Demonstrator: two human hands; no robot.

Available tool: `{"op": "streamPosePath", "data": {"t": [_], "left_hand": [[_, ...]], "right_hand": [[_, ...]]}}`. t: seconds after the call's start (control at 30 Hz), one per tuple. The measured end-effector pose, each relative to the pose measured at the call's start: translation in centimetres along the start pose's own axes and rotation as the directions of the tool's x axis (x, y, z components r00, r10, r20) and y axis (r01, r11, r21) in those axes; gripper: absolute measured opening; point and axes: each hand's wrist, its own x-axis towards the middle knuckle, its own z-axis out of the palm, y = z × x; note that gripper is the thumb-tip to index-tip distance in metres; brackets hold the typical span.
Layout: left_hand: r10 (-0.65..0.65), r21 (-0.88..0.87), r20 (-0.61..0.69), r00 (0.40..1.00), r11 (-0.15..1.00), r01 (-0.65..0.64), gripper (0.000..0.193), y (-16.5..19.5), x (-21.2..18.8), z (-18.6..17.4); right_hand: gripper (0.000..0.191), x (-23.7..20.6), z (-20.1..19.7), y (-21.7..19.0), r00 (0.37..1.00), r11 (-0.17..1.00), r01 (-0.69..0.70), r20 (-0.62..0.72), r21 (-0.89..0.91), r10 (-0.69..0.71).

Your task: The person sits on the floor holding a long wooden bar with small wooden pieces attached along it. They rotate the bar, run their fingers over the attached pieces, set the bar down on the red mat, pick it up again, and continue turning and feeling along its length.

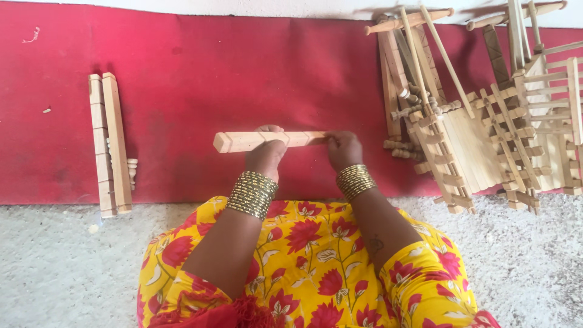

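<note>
I hold a pale wooden bar (243, 141) level over the red mat (200, 73), its length running left to right. My left hand (265, 155) grips it near the middle, fingers wrapped over the top. My right hand (344, 149) closes on the bar's right end, which is hidden under the fingers. Both wrists carry stacks of gold bangles above a yellow, red-flowered garment.
Two more notched wooden bars (109, 146) lie side by side at the mat's left, a small turned peg (131, 167) beside them. A heap of wooden slats, dowels and ladder-like frames (480, 115) fills the right. Grey speckled floor (54, 261) lies in front.
</note>
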Motion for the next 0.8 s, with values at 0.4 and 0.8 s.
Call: {"op": "streamPosePath", "data": {"t": [0.4, 0.8], "left_hand": [[0.099, 0.223, 0.069, 0.993, 0.968, -0.112, 0.035, 0.0, -1.0, 0.6], [0.096, 0.067, 0.111, 0.989, 0.992, -0.104, 0.037, -1.1, 0.2, 0.4]], "right_hand": [[0.016, 0.6, 0.2, 0.1, 0.989, 0.997, 0.082, 0.123, -0.001, -0.081], [0.012, 0.3, -0.2, -0.5, 0.991, 0.994, 0.041, 0.125, 0.104, -0.054]]}}
